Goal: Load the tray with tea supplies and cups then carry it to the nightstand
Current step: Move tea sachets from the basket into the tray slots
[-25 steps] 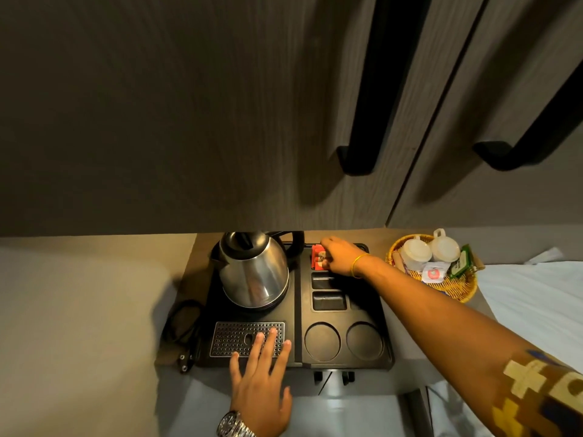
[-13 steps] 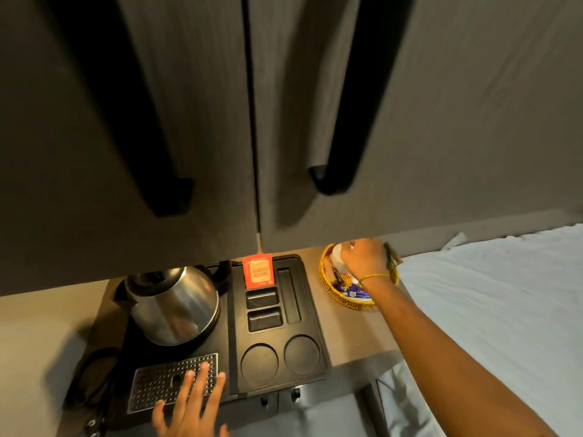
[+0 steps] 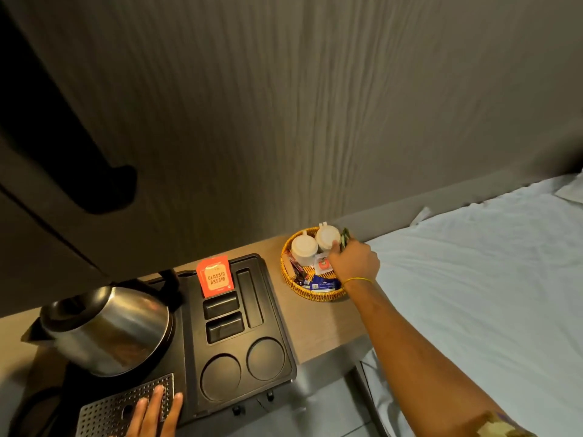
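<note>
A black moulded tray (image 3: 271, 313) lies on the wooden counter (image 3: 318, 326). A steel kettle (image 3: 107, 329) sits on its left half. A red "Classic Assam" tea sachet (image 3: 216, 277) stands in the tray's top compartment. To the right is a round wicker basket (image 3: 315, 296) with two upturned white cups (image 3: 303, 247) (image 3: 327, 237) and assorted sachets. My right hand (image 3: 355, 261) reaches into the basket's right side, fingers pinched on a green sachet (image 3: 344, 236) beside the far cup. My left hand (image 3: 154, 414) rests flat, fingers apart, on the tray's perforated metal grate (image 3: 107, 411).
A dark wood-grain cabinet with a black bar handle (image 3: 63, 152) hangs over the counter's back. A bed with a white sheet (image 3: 473, 279) adjoins the counter on the right. The tray's two round cup recesses (image 3: 243, 367) and the lower slots hold nothing.
My right hand left the red sachet standing in the tray and moved right into the basket, where it now pinches a green sachet. My view swung right; the left hand stayed on the grate.
</note>
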A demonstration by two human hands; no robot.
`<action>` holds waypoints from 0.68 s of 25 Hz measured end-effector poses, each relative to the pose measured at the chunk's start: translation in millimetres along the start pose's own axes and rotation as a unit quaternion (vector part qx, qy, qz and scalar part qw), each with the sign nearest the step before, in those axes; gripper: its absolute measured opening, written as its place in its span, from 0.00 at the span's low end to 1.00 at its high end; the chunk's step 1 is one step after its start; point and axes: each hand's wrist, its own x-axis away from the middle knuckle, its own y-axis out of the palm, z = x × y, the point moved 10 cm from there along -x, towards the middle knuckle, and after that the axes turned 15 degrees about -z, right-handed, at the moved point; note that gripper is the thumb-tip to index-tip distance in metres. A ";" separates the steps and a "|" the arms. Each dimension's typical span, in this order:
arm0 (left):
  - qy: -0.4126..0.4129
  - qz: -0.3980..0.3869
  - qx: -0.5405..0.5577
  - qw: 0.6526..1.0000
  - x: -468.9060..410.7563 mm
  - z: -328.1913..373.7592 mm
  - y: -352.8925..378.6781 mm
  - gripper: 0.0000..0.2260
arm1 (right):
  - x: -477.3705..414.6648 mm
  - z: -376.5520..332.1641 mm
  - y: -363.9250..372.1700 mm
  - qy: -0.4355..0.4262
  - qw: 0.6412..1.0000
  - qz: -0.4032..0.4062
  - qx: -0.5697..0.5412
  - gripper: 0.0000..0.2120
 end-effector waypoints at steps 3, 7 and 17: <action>-0.012 -0.034 -0.006 0.999 -1.3 5.3 5.2 0.29 | -4.8 1.9 2.5 -0.015 1.000 -0.017 0.004 0.11; -0.054 -0.076 0.050 0.994 2.3 7.8 -4.4 0.36 | 6.3 12.1 -15.0 -0.004 0.999 0.037 -0.033 0.11; -0.120 -0.225 0.188 0.948 11.7 -2.4 3.2 0.45 | 137.1 -171.4 50.5 -0.427 0.898 -0.099 0.022 0.09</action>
